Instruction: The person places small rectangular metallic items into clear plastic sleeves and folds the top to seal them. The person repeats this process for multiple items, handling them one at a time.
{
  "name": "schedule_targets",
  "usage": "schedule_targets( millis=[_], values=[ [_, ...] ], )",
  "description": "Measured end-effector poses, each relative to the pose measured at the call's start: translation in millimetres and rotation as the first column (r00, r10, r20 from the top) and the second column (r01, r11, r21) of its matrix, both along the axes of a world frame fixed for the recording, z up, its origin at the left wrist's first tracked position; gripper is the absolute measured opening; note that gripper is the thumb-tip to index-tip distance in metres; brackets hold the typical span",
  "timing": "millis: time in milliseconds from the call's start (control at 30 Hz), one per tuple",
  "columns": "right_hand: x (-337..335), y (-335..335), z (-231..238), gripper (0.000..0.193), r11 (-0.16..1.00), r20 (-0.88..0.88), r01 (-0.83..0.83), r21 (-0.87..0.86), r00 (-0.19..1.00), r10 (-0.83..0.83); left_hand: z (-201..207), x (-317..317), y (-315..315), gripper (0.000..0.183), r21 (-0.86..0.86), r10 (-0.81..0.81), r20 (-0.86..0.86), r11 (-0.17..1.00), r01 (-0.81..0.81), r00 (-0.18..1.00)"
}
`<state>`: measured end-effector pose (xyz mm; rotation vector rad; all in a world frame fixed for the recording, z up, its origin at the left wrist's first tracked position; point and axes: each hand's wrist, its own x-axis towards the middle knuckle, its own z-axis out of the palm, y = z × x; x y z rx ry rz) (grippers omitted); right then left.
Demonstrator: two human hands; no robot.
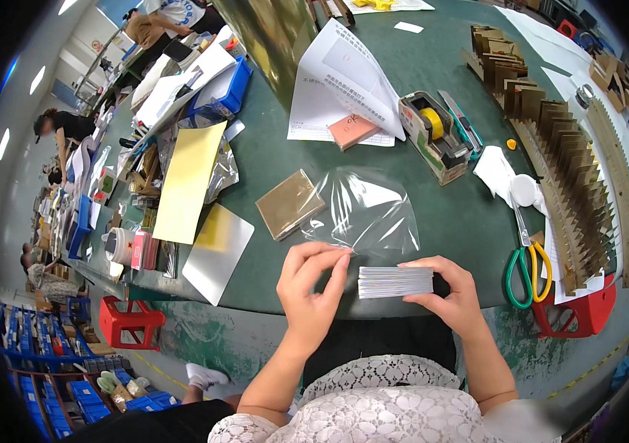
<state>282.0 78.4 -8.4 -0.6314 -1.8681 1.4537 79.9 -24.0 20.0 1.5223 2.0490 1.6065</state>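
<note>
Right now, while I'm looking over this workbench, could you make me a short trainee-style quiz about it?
1. True or false: the tape dispenser is to the left of the scissors.

2. What does the right hand hold?
a) the scissors
b) a stack of thin pale pieces
c) the tape dispenser

3. Which hand is nearer the flat brown block?

Key:
1. True.
2. b.
3. The left hand.
</note>
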Motion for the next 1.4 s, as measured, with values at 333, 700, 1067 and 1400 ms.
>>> schedule_targets(
  millis=[333,700,1067,1400],
  values=[
    [0.3,-0.3,-1.2,0.042,0.999,-0.025,0.008,0.040,1.000,-0.007,-19.6,16.3,-40.4,0.041,0.129,-0.048,-0.477,0.984,0.124,0.878],
    [1.5,-0.2,-3.2,0.041,0.999,-0.019,-0.014,-0.030,1.000,0.014,-13.3,14.9,-13.5,0.126,0.216,0.000,0.169,0.976,-0.037,0.986],
    [6.5,2.1,-6.2,0.044,0.996,-0.006,-0.071,-0.053,0.997,0.071,-7.5,-0.5,-4.7,0.125,0.201,-0.515,0.607,0.836,0.510,0.605],
    [4.7,-0.3,-7.3,0.051,0.988,0.024,-0.019,-0.153,0.999,0.023,-18.7,-13.9,-2.1,0.075,0.001,-0.465,0.449,0.854,0.520,0.763]
  ],
)
